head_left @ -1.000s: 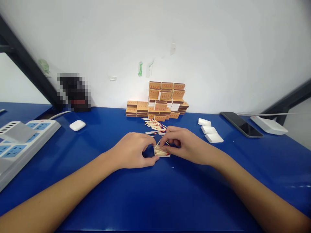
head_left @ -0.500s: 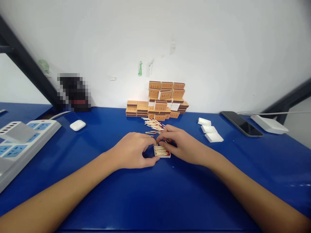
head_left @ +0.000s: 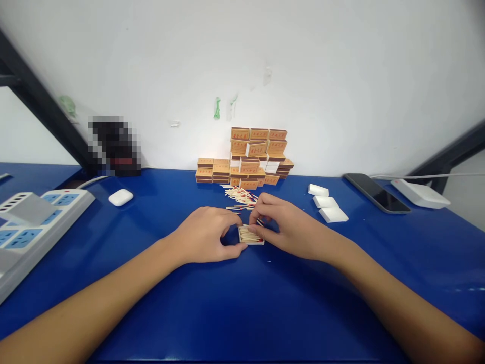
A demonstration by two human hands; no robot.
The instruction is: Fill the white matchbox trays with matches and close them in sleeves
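Note:
A small white matchbox tray point(head_left: 253, 243) lies on the blue table, filled with wooden matches point(head_left: 249, 235) whose red heads point right. My left hand point(head_left: 208, 235) grips its left end, thumb at the near side and index finger at the far side. Over the tray's right part, my right hand point(head_left: 290, 227) pinches with thumb and fingers at the matches; a match or two shows between its fingers, partly hidden. Loose matches point(head_left: 239, 194) lie in a pile just beyond my hands.
Yellow matchboxes point(head_left: 250, 166) are stacked against the white wall. Several white empty-looking trays point(head_left: 333, 214) lie to the right, near a black phone point(head_left: 375, 193) and a white box point(head_left: 420, 194). On the left are a white earbud case point(head_left: 120, 197) and a power strip point(head_left: 71, 215).
My right fingertips have shifted slightly left and now sit lower over the matches in the tray. My left hand keeps its hold; its index finger has drawn back a little.

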